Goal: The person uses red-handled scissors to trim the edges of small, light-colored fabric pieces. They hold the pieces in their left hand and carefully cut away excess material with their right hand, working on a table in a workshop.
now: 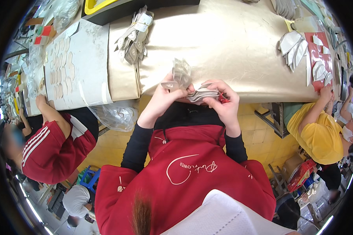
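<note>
Both hands meet at the near edge of a table covered in shiny gold sheet (223,47). My left hand (164,96) is closed around a fanned bundle of greyish cut pieces (181,73), its thumb reaching toward a second stack. My right hand (225,102) grips that stack of thin pale cut pieces (202,94), which lies between the two hands with its layered edges showing. A small red object (223,98) is tucked in my right fingers; its kind is mostly hidden.
A tied bundle of grey cut pieces (135,37) lies ahead on the left, near a black tray with a yellow inside (117,8). White pieces (293,49) lie at right. Co-workers sit on both sides, in red (55,150) and yellow (321,133). A clear plastic bag (117,116) hangs at left.
</note>
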